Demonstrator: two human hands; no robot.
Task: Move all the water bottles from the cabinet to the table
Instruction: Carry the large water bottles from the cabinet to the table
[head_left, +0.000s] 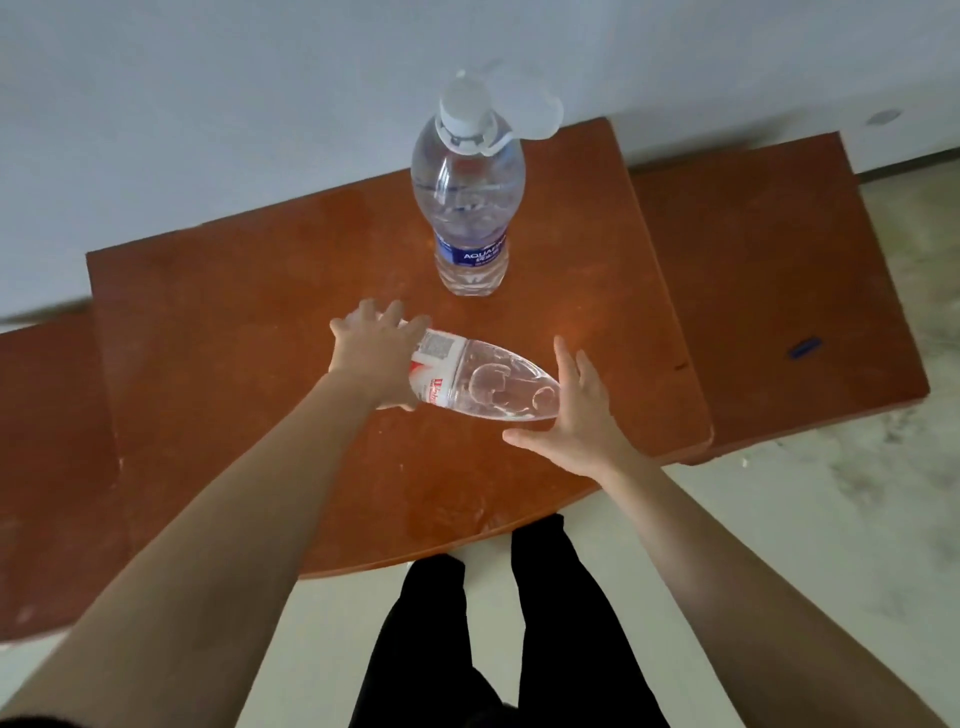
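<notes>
A clear water bottle with a red and white label (483, 382) is tilted over the middle of the brown table (249, 332), its neck end pointing toward my right hand. My left hand (376, 356) grips it around the labelled lower part. My right hand (576, 415) is spread with its palm against the bottle's top end, fingers apart. A larger clear bottle with a blue label and a white cap with a carry handle (470, 202) stands upright on the table behind them. No cabinet is in view.
A lower brown surface (774, 291) adjoins the table on the right, with a small blue object (805, 347) on it. Another brown surface (52, 441) sits at the left. A white wall is behind. My legs in black trousers (483, 634) stand at the table's front edge.
</notes>
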